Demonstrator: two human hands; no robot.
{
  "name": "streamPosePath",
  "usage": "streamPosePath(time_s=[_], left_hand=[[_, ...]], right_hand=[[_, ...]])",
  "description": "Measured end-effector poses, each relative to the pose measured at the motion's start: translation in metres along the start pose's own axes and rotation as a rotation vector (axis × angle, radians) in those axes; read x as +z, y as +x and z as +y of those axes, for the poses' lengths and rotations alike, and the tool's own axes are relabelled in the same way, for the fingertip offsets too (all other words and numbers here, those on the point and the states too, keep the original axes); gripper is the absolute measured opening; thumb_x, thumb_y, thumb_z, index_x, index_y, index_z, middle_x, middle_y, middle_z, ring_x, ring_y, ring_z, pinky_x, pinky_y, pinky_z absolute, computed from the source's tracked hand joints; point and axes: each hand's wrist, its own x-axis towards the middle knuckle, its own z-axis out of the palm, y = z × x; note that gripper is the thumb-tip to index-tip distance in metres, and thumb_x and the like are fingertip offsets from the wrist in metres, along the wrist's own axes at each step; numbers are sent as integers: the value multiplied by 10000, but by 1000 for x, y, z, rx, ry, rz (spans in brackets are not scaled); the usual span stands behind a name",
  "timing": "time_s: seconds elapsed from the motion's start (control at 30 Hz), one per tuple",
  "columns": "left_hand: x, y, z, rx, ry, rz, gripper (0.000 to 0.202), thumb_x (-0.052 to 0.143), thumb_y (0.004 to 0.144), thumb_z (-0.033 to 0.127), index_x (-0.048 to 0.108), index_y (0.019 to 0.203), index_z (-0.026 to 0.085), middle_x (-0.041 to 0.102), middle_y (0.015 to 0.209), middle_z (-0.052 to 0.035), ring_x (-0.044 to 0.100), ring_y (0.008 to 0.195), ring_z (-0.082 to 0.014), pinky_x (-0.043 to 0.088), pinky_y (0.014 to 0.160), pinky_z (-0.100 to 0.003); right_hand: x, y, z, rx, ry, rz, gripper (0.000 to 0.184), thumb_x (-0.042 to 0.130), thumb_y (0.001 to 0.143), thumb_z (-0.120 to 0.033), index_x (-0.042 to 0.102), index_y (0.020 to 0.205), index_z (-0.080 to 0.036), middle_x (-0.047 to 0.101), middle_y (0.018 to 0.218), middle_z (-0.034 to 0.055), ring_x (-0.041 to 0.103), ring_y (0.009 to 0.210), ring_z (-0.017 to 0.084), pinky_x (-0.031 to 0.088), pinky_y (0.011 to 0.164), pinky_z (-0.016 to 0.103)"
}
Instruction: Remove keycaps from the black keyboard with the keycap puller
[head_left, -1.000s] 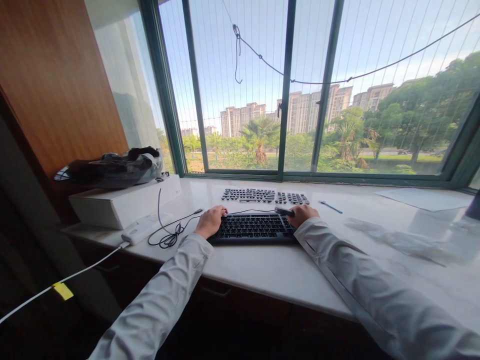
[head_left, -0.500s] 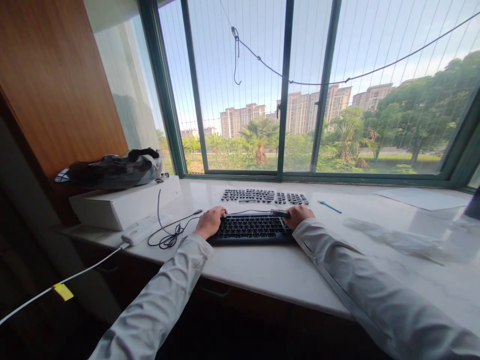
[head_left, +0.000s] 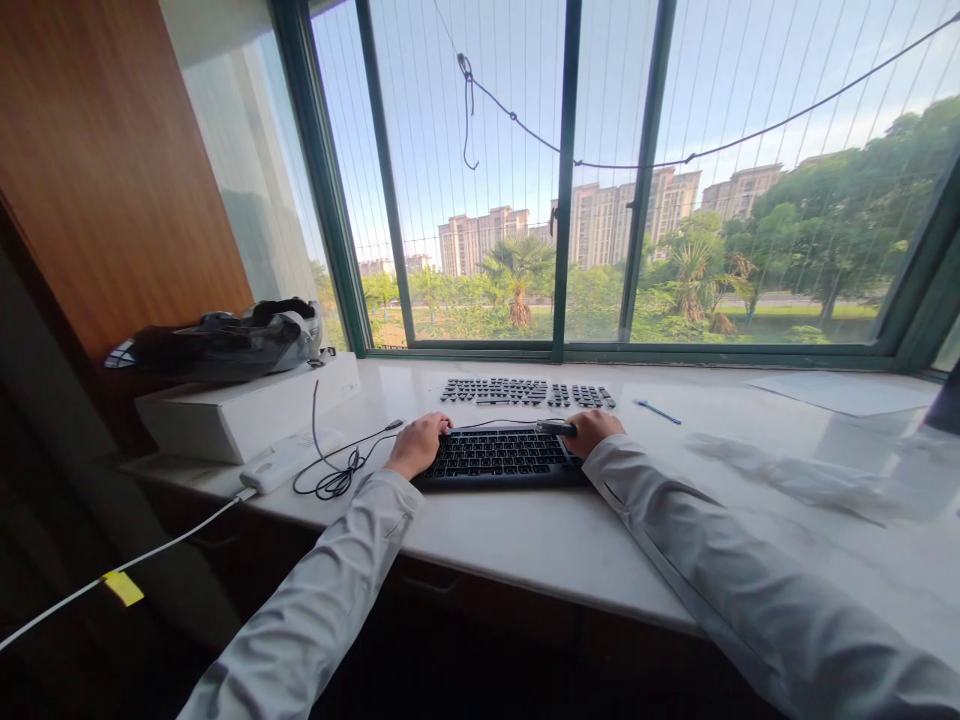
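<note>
A black keyboard lies on the white marble sill. My left hand grips its left end, fingers curled over the top corner. At the keyboard's upper right corner, my right hand is closed around a small dark tool that points left along the top row. Just behind the keyboard, loose dark keycaps are laid out in keyboard-shaped rows. Both arms wear light grey sleeves.
A blue pen lies right of the keycaps. At the left stand a white box with a black bag on it, a white adapter and a coiled black cable. Paper and clear plastic lie at the right.
My right hand and the dark tool have shifted slightly left along the keyboard's top edge. My left hand stays on the left end.
</note>
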Motion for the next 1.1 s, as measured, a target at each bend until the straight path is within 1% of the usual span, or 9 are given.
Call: streamPosePath(time_s=[0.27, 0.43, 0.6, 0.67, 0.77, 0.83, 0.9, 1.0, 1.1], left_hand=[[-1, -1, 1, 12, -9, 4, 294, 336, 915, 273, 622, 977, 239, 671, 973, -9, 600, 860, -163, 395, 695, -246], [-2, -1, 2, 13, -15, 1, 283, 339, 913, 270, 614, 972, 247, 670, 969, 3, 606, 844, -164, 393, 679, -251], [-3, -1, 3, 3, 9, -13, 276, 355, 900, 242, 617, 985, 245, 666, 1016, -5, 604, 880, -172, 402, 707, -257], [-3, -1, 4, 1, 17, -19, 274, 361, 894, 230, 621, 982, 241, 663, 1036, -7, 603, 895, -175, 404, 717, -257], [-3, -1, 4, -2, 25, -13, 276, 360, 898, 242, 624, 976, 239, 664, 1037, -7, 603, 901, -177, 405, 722, -255], [-3, -1, 3, 5, 30, -1, 276, 356, 903, 258, 625, 967, 246, 667, 1023, 0, 605, 889, -175, 403, 718, -255], [-2, -1, 3, 10, 30, 5, 283, 346, 912, 272, 624, 956, 251, 671, 998, 3, 607, 872, -170, 402, 713, -252], [-2, 0, 2, 12, 29, 9, 288, 337, 920, 278, 622, 955, 255, 675, 973, 8, 612, 859, -162, 403, 711, -246], [-1, 0, 2, 12, 45, 20, 280, 346, 916, 275, 622, 960, 255, 676, 976, 7, 614, 861, -161, 404, 710, -242]], right_hand=[[-2, 0, -1, -36, 18, 31, 281, 468, 798, -379, 717, 860, -266, 706, 887, 74, 648, 833, 238, 454, 715, 318], [-9, -5, -6, -57, 15, 9, 279, 486, 787, -374, 721, 891, -267, 708, 861, 80, 653, 811, 248, 461, 697, 323], [-14, -7, -11, -86, 0, 0, 283, 475, 789, -370, 723, 878, -268, 708, 864, 78, 653, 799, 250, 460, 680, 322], [-14, -8, -12, -141, -4, -17, 264, 489, 775, -347, 725, 859, -262, 709, 849, 74, 652, 808, 244, 458, 691, 312], [-14, -11, -14, -295, 0, -72, 225, 531, 737, -325, 728, 825, -260, 710, 798, 61, 652, 794, 233, 453, 698, 295], [-13, -13, -16, -374, 19, -92, 221, 533, 737, -331, 731, 809, -263, 711, 781, 53, 653, 769, 223, 450, 691, 284], [-12, -14, -18, -403, 36, -97, 228, 526, 745, -335, 735, 807, -267, 711, 779, 51, 653, 756, 215, 447, 679, 275], [-10, -14, -19, -404, 38, -95, 231, 530, 742, -332, 738, 826, -279, 713, 785, 51, 654, 758, 216, 445, 663, 273], [-10, -14, -19, -414, 41, -75, 250, 512, 762, -361, 738, 828, -279, 713, 792, 58, 655, 768, 224, 448, 668, 285]])
